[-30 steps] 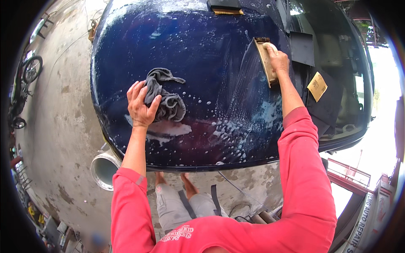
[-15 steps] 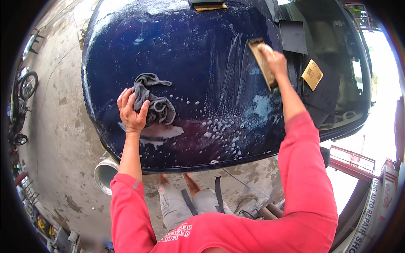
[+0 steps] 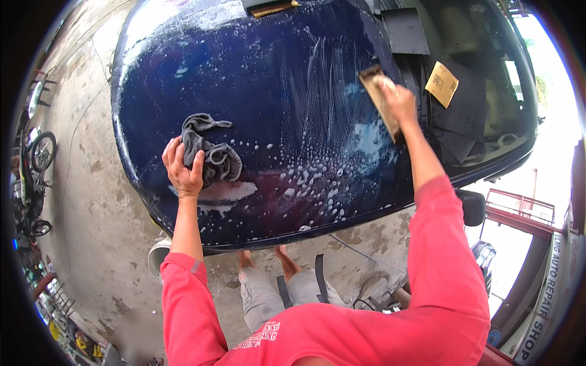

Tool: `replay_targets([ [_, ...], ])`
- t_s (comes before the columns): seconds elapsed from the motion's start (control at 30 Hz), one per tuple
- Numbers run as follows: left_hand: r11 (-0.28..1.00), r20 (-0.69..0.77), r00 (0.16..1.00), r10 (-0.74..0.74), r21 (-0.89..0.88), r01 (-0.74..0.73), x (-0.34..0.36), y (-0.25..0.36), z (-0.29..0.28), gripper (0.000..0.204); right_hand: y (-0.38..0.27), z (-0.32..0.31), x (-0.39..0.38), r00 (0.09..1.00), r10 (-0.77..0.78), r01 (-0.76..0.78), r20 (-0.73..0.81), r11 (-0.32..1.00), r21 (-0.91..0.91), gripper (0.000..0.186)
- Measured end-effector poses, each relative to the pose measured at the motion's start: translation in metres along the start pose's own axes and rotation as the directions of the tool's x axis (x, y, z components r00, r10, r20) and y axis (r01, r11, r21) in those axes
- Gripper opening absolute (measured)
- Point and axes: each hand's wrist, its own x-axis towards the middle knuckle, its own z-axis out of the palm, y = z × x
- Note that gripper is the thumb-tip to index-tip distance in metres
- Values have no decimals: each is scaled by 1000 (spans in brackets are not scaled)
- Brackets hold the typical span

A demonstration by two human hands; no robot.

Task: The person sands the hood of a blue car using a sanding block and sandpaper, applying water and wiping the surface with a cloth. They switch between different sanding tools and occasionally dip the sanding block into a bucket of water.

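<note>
A dark blue car hood (image 3: pixel 244 79), wet with water drops and whitish streaks, spreads out before me. My left hand (image 3: pixel 184 172) rests on its left part, thumb and fingers around the edge of a crumpled dark grey rag (image 3: pixel 223 160). Beside that rag shows a pale, light grey patch (image 3: pixel 229 191). On the right, near the windshield end, my right hand (image 3: pixel 400 105) grips a long, narrow sanding block (image 3: pixel 373 90), brownish and laid against the hood. Its underside is hidden. A light blue worn patch (image 3: pixel 371 143) lies just nearer to me.
Black sandpaper sheets (image 3: pixel 405 32) and a tan sheet (image 3: pixel 442 84) lie around the windshield's base. Another block (image 3: pixel 271 7) sits at the hood's far edge. A white bucket (image 3: pixel 160 259) stands by the near left corner. A side mirror (image 3: pixel 470 208) sticks out at right.
My right hand has slid the sanding block a little nearer to me, towards the light blue patch. The whole view has shifted slightly; my left hand stays at the rag.
</note>
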Motion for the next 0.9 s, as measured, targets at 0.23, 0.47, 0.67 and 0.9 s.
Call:
replay_targets([
  [0.23,997,18,998,-60,42,60,3,11,-3,47,-7,-39,-202,1000,22,-25,14,969,247,45],
  [0.47,1000,-19,1000,-8,6,8,1,1,2,49,17,-13,-38,987,-158,158,3,986,-47,44],
  [0.67,998,0,999,-42,50,42,0,4,0,48,-7,-26,-86,997,-59,57,50,998,31,57],
  [0.9,998,-7,1000,-26,52,27,5,10,-2,49,-4,-28,-139,994,-104,98,33,983,156,44],
])
